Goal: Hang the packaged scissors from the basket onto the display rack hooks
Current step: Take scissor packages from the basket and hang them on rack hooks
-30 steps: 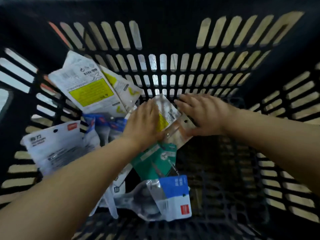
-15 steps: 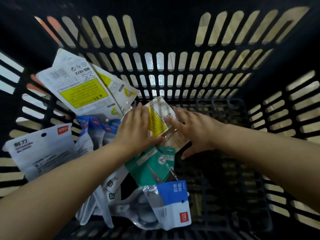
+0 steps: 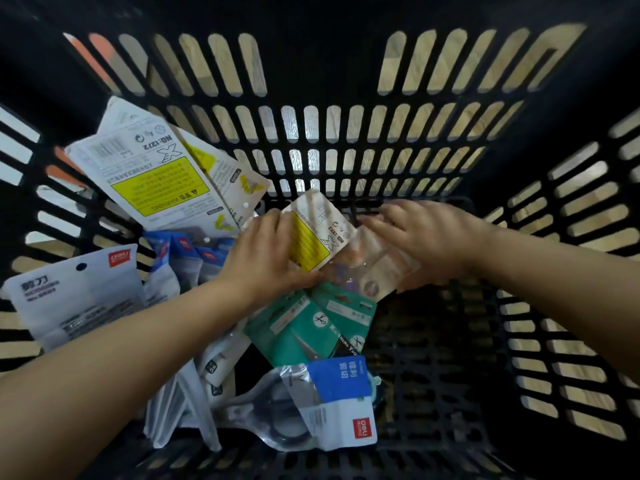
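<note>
Both hands stay inside basket (image 3: 346,81); left hand (image 3: 266,258) grips yellow-label scissors pack (image 3: 311,237), now raised higher (card tilted); right hand (image 3: 426,237), blurred, fingers straighter, shifted onto clear pack (image 3: 374,271).

You can read "WARNING" and "NO:1272" on the white pack with the yellow panel (image 3: 157,183), "deli" on the blue-and-white pack's (image 3: 337,407) red tag, and "Kai Sheng You" on the green pack (image 3: 304,327).
</note>
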Available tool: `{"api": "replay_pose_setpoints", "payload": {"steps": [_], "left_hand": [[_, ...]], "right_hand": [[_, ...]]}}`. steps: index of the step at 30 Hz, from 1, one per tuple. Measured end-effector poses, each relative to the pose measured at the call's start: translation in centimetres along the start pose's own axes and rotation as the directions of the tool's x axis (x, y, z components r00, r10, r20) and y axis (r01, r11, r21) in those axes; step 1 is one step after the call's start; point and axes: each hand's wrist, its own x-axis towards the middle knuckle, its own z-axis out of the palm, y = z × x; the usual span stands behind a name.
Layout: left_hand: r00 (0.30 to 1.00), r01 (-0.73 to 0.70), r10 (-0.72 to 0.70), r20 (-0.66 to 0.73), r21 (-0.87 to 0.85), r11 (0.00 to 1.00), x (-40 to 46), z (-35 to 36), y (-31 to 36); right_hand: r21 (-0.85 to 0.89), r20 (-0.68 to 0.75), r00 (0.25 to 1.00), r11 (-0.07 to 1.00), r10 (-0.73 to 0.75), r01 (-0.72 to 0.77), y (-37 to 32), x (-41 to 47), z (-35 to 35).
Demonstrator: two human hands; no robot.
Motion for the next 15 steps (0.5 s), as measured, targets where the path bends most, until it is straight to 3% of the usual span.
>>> {"api": "replay_pose_setpoints", "payload": {"steps": [5, 8, 10, 12, 15], "left_hand": [[0.993, -0.12, 0.12, 0.012, -0.039, 0.992, -0.2, 0.5, 2.4], [0.985, -0.164, 0.169, 0.035, -0.116, 0.98, -0.1, 0.7, 3.2], [0.981, -0.188, 0.194, 0.017, -0.176, 0.966, -0.2, 0.4, 3.3], [0.984, -0.154, 0.172, 0.04, -0.285, 0.946, -0.5, -0.3, 3.5], [0.983, 0.006, 0.114, 0.144, -0.645, 0.764, -0.7, -2.6, 4.3]], "right_hand": [[-0.094, 0.106, 0.994, 0.995, -0.011, 0.021, 1.3, -2.1, 0.6], [0.027, 0.151, 0.987, 0.998, 0.051, -0.055, 0.8, -2.3, 0.9], [0.122, 0.071, 0.992, 0.986, 0.109, -0.117, 0.6, -2.4, 0.3], [0.271, -0.135, 0.972, 0.95, 0.195, -0.153, 0.5, -2.2, -1.0], [0.475, -0.272, 0.918, 0.87, 0.288, -0.133, 0.6, -1.9, -3.3]]}}
